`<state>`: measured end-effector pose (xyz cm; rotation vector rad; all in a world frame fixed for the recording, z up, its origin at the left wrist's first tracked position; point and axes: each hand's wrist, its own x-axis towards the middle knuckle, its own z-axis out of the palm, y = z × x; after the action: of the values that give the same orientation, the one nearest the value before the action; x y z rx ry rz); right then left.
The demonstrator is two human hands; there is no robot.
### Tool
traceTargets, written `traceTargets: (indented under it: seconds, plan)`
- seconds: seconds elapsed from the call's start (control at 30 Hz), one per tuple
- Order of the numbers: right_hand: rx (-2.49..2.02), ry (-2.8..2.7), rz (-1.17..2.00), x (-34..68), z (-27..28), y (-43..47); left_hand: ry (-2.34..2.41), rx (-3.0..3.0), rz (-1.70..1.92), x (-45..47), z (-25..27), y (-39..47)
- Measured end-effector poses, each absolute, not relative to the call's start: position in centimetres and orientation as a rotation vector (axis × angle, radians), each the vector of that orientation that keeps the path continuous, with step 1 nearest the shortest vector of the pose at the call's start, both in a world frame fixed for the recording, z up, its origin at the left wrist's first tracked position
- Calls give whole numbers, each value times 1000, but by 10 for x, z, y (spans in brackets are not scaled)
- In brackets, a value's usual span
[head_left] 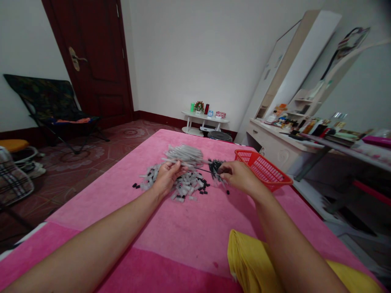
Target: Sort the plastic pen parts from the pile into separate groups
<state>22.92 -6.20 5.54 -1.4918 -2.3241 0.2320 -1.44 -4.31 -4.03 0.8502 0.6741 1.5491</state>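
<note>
My left hand (169, 176) is closed in a pinch around a thin pen-like stick, whose dark slender end (203, 169) points right toward my other hand. My right hand (240, 174) has its fingers pinched together beside a heap of thin black pieces (214, 164); what they grip is too small to make out. Behind my left hand lies a pile of clear slim tubes (185, 153). Short clear caps (190, 185) are strewn around and in front of that hand, with small black plugs (205, 192) scattered among them.
A red plastic basket (265, 170) stands on the pink tablecloth (180, 232), right of my right hand. Yellow cloth (247, 256) lies under my right forearm. Beyond the table are a low white stand (195, 115), a folding chair (58, 101) and a crowded dressing table (275, 132).
</note>
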Motion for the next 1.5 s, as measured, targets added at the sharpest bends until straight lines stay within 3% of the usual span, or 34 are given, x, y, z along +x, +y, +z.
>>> traceTargets:
  seconds: [0.2, 0.5, 0.73, 1.03, 1.23, 1.5]
  plan:
    - [-1573, -2296, 85, 220, 54, -67, 676, 852, 1541, -13, -39, -45]
    - [-1227, -2062, 411, 190, 27, -62, 599, 850, 1486, -12, -39, -47]
    - [-1625, -2339, 31, 192, 2, -59, 527, 702, 1538, -18, -43, -39]
    - [-1694, -2417, -54, 194, -16, -58, 418, 252, 1541, -22, -32, -41]
    - [-1608, -2346, 69, 193, -9, -60, 415, 177, 1537, -23, -25, -44]
    - [-1179, -1815, 513, 185, -8, -50, 466, 654, 1480, -14, -40, -44]
